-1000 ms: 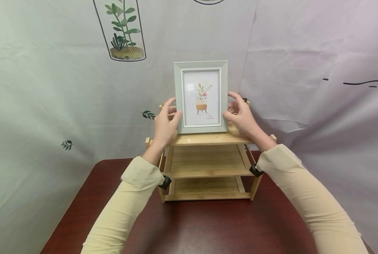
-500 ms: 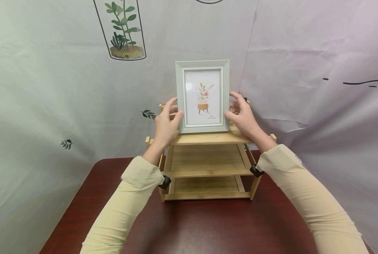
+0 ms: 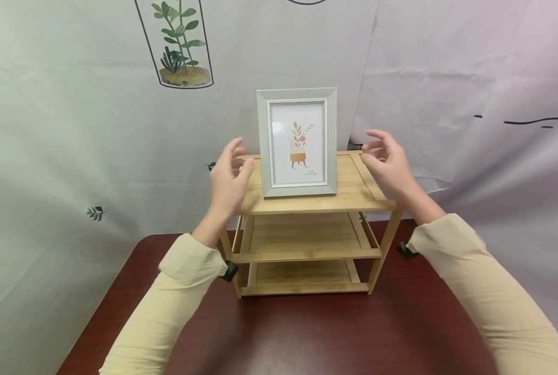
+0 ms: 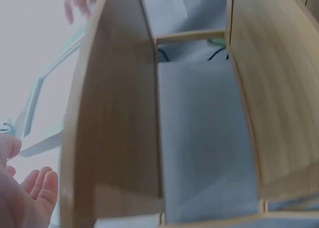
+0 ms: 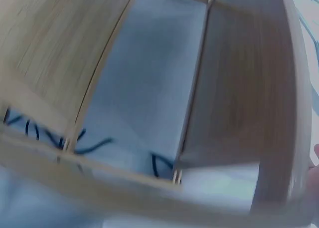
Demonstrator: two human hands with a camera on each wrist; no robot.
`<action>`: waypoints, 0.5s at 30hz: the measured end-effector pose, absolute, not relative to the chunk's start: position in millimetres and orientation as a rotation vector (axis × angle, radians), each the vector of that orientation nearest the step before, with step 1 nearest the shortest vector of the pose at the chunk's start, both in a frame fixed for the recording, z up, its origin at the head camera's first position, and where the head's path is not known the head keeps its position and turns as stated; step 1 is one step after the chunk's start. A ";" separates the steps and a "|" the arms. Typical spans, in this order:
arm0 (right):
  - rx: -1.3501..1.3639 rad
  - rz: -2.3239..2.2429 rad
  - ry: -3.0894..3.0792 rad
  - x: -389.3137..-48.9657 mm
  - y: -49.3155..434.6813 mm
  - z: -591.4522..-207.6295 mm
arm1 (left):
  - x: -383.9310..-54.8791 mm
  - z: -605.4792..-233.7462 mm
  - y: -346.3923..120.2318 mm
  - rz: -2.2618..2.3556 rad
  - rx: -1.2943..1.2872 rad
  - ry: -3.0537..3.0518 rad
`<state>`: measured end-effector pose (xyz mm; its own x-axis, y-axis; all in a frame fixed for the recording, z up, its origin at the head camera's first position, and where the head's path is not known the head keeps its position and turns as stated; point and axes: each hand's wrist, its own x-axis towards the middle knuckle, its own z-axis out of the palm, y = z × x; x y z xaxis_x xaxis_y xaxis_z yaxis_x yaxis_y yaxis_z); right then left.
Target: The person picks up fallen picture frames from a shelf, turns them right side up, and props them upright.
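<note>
A pale grey-green picture frame (image 3: 266,151) with a potted-plant print stands upright on the top board of a wooden three-tier shelf (image 3: 316,255). Left of the picture frame, my left hand (image 3: 228,179) hangs apart from it, fingers loosely bent and holding nothing. On the other side my right hand (image 3: 389,161) is also away from it, thumb and fingers relaxed with a gap between them. The left wrist view has part of the left hand (image 4: 32,193) at the lower left beside the shelf. In the right wrist view only a sliver of the right hand shows at the right edge.
The shelf stands on a dark red table (image 3: 279,333), close to a pale cloth backdrop (image 3: 119,130) printed with plants. Its middle board (image 3: 307,234) and bottom board (image 3: 307,273) lie under the top one. A dark strap (image 3: 406,251) sits at the right wrist.
Both hands have let go of the picture frame and moved outward, the left one to the left, the right one to the right. The picture frame stays standing on the shelf.
</note>
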<state>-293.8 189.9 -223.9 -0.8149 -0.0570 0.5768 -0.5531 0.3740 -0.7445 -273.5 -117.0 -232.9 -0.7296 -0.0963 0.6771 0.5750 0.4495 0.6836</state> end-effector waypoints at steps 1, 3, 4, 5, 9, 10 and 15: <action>0.511 1.407 -2.183 -292.1 195.7 -224.4 | -271.6 -231.6 -121.5 -1.287 -0.400 -2.038; 0.494 1.344 -2.186 -289.0 207.3 -226.2 | -268.0 -229.6 -131.2 -1.262 -0.405 -2.029; 0.485 1.316 -2.189 -287.9 213.5 -227.9 | -266.7 -229.4 -136.8 -1.246 -0.400 -2.026; 0.472 1.293 -2.197 -286.8 219.4 -229.8 | -265.8 -229.8 -142.6 -1.229 -0.389 -2.028; 0.412 1.220 -2.242 -282.1 239.2 -239.4 | -263.7 -235.6 -164.9 -1.193 -0.336 -2.030; 0.391 1.201 -2.252 -281.0 243.0 -242.4 | -263.6 -238.2 -169.9 -1.185 -0.317 -2.033; 0.321 1.047 -2.257 -276.6 262.0 -263.3 | -264.1 -258.3 -193.3 -1.105 -0.235 -2.072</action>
